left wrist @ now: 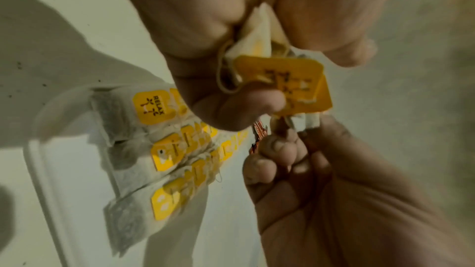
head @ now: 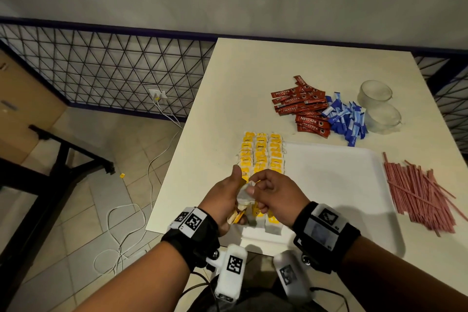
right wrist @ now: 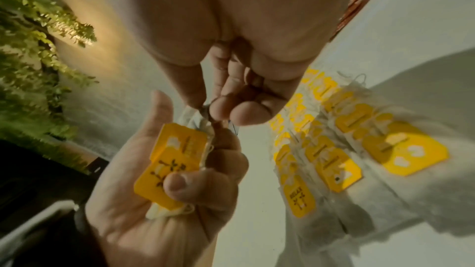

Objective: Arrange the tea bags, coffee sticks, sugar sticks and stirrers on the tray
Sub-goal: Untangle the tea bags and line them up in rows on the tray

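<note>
My left hand [head: 234, 200] grips a small bunch of tea bags [left wrist: 282, 82] with yellow tags, held just above the near left corner of the white tray [head: 334, 185]. My right hand [head: 253, 189] pinches the top of one bag [right wrist: 203, 115] in that bunch. Three rows of tea bags [head: 260, 154] lie along the tray's left side. Red coffee sticks [head: 301, 106] and blue sugar sticks [head: 347, 119] are piled on the table behind the tray. Red stirrers [head: 420, 190] lie in a loose heap to the tray's right.
Two clear glass cups [head: 377, 106] stand at the back right, beside the sugar sticks. The table's left edge [head: 177, 154] runs close to the tea bag rows. Cables [head: 121, 230] lie on the tiled floor to the left.
</note>
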`<state>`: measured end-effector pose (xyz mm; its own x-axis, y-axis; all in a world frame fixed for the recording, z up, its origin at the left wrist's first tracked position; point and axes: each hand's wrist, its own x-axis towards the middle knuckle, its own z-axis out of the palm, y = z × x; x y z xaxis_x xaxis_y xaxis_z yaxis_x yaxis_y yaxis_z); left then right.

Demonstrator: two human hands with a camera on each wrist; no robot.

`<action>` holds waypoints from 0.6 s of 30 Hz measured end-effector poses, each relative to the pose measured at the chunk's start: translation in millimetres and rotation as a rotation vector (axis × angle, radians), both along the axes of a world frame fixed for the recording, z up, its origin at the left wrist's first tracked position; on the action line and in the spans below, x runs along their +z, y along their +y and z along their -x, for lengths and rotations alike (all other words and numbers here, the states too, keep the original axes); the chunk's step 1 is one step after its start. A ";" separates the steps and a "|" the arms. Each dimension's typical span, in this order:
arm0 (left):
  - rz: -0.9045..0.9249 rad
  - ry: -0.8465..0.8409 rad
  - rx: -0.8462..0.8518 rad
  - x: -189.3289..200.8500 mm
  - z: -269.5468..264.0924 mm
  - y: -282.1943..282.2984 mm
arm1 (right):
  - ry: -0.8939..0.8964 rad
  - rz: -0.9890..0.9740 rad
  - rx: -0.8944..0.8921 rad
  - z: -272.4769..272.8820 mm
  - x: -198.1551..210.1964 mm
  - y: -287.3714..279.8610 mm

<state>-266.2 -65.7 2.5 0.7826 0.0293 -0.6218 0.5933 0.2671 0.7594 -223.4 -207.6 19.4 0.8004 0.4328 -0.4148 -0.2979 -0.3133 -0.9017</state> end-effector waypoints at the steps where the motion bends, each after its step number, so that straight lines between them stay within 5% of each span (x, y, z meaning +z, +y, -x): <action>1: 0.070 -0.003 0.016 0.8 -0.3 0.4 | 0.031 -0.062 -0.037 -0.4 0.5 -0.5; 10: 0.091 -0.121 0.123 26.9 3.1 6.9 | 0.066 -0.232 -0.106 -6.3 0.7 -14.4; 15: -0.221 -0.224 -0.067 23.8 -6.8 11.9 | 0.013 -0.187 -0.018 -7.7 -2.2 -18.9; 18: -0.654 -0.471 -0.223 24.6 -11.3 15.8 | 0.057 -0.186 -0.041 -9.4 -0.8 -20.1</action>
<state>-254.9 -49.9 27.1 0.9866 0.0839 -0.1399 0.1619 -0.3999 0.9021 -214.0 -227.7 18.5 0.7965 0.4734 -0.3761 -0.3595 -0.1295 -0.9241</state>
